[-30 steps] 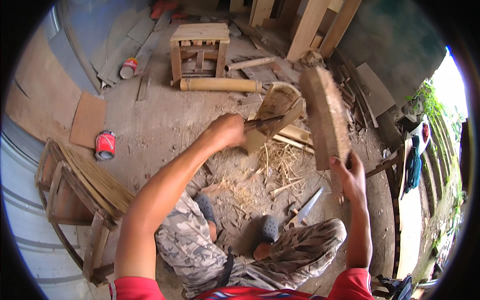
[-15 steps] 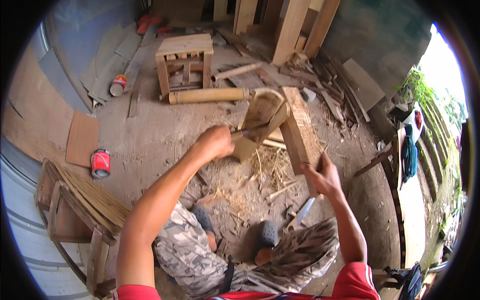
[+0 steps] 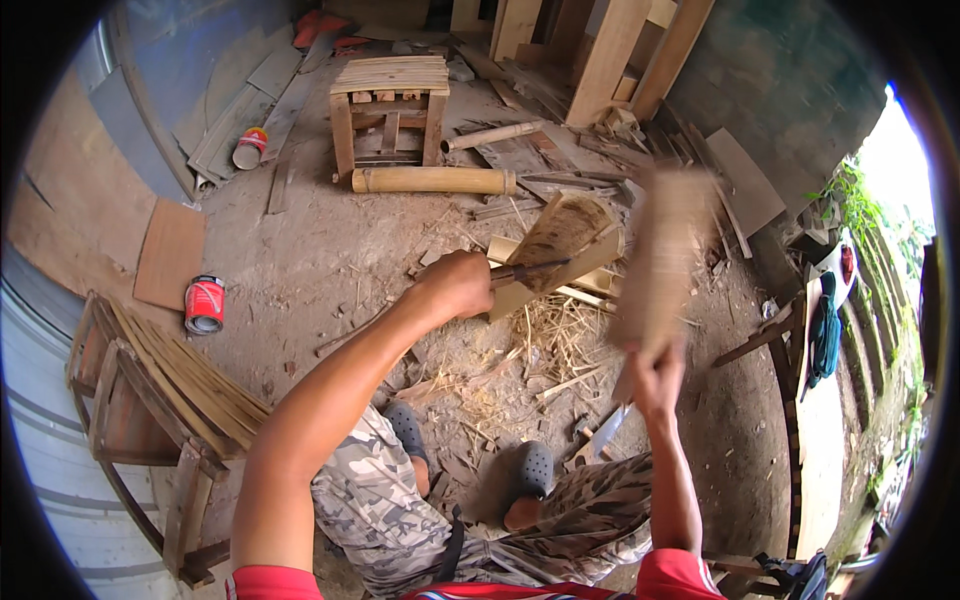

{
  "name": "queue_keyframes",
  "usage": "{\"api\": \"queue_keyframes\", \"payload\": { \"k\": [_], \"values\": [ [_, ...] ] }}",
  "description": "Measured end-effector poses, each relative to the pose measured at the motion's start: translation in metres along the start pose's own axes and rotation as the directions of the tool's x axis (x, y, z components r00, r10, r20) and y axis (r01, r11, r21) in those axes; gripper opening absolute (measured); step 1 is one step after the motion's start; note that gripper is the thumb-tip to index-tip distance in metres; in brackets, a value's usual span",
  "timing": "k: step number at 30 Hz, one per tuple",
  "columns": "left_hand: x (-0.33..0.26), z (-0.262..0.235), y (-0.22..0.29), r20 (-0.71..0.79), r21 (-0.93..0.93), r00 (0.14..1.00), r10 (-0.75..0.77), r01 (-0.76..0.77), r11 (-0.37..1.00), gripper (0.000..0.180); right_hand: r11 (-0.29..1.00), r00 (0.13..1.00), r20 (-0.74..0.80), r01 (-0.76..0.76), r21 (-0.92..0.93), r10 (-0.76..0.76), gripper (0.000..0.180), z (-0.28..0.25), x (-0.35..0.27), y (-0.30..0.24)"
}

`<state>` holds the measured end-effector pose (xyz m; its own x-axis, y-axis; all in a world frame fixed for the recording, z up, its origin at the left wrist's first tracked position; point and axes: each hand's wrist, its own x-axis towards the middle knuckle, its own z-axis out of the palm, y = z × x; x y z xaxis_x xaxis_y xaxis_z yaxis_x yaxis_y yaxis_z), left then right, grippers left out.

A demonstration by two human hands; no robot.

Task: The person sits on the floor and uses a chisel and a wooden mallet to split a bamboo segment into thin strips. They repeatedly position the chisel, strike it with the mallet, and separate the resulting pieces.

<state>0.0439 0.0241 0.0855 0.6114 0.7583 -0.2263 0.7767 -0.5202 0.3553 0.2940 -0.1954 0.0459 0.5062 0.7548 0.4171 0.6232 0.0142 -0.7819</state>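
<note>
Wooden board point(image 3: 662, 262), blurred and upright right of centre, stands higher and straighter than half a second ago, when it leaned down against the split bamboo piece; it is now clear of that piece. At far left a slatted wooden chair frame point(image 3: 140, 390) lies on the dirt floor point(image 3: 300, 260), with a red can point(image 3: 204, 304) just above it and a second can point(image 3: 249, 148) in the upper left. Toward the centre the left hand point(image 3: 458, 284) is clenched round the handle of a blade point(image 3: 530, 270) whose edge rests on the split bamboo piece point(image 3: 560, 245), much as before. Above them lie a bamboo pole point(image 3: 432, 180) and a small wooden stool point(image 3: 389, 105). Below centre, straw-like shavings point(image 3: 545, 345) litter the ground by the person's two dark shoes. To the right, the right hand point(image 3: 655, 375) grips the board's lower end, fingers closed around it. A knife point(image 3: 603, 436) lies on the ground just beneath that hand.
</note>
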Motion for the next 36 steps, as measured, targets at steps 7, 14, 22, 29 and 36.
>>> {"api": "queue_keyframes", "payload": {
  "k": [7, 14, 22, 29, 36],
  "values": [
    [-0.001, -0.02, -0.006, 0.014, -0.013, 0.997, -0.079, 0.079, 0.997, 0.029, 0.972, 0.957, 0.17, -0.235, -0.013, 0.234, 0.06, -0.053, 0.025, -0.045],
    [-0.008, -0.018, -0.02, 0.006, -0.06, 0.996, -0.085, 0.085, 0.995, 0.028, 0.835, 0.926, -0.366, 0.128, 0.536, 0.093, 0.06, -0.071, 0.049, -0.077],
    [0.003, -0.018, -0.016, 0.025, 0.049, 0.998, -0.056, 0.054, 0.997, 0.021, 0.943, 0.912, 0.281, -0.237, -0.233, 0.299, 0.075, 0.008, 0.017, 0.012],
    [0.014, 0.022, -0.029, -0.154, -0.098, 0.988, -0.004, -0.011, 0.995, 0.029, 0.991, 0.992, 0.044, -0.12, 0.054, 0.117, 0.071, -0.045, 0.053, -0.076],
    [0.016, 0.012, 0.001, -0.037, -0.072, 0.999, 0.018, -0.021, 0.997, 0.022, 0.944, 0.893, -0.414, 0.271, 0.186, -0.175, 0.069, -0.035, 0.068, -0.022]
  ]
}}
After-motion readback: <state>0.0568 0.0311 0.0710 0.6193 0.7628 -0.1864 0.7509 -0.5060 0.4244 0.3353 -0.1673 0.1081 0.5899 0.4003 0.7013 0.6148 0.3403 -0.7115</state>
